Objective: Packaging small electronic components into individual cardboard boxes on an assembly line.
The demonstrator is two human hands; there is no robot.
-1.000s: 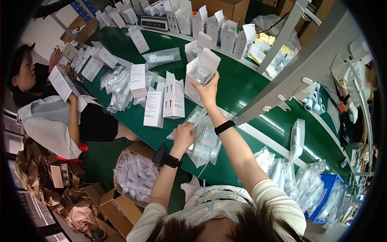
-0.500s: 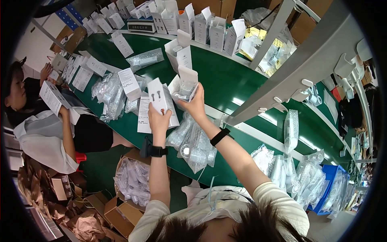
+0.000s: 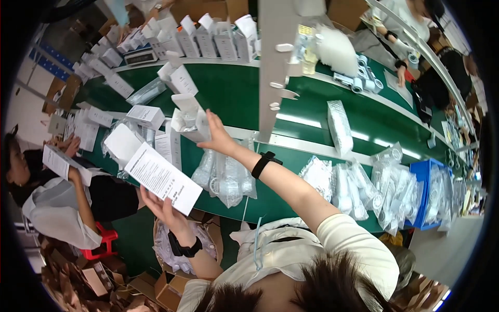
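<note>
My left hand (image 3: 165,210) grips the lower end of a white printed carton (image 3: 163,177), fingers beneath and thumb along its side. The carton is tilted, its broad white flap (image 3: 123,144) standing open at the far end. My right hand (image 3: 218,136) has its fingers and thumb spread against the right side of an open white box (image 3: 185,124). Clear plastic wrapping shows inside that box, and its flaps are up. Just behind it stands another open white box (image 3: 178,78). Bubble-wrapped parts (image 3: 226,174) lie below my right wrist.
A grey post (image 3: 268,73) rises right of my right hand. Open white boxes (image 3: 200,42) line the far edge. Bagged parts (image 3: 345,190) and a blue bin (image 3: 427,193) sit right. A co-worker (image 3: 57,192) holds a box at left; a carton of bags (image 3: 213,234) stands below.
The view has swung right. My left hand has turned its carton from the pictured side to the printed side, lowering it toward me. My right hand's fingers have spread beside the open box.
</note>
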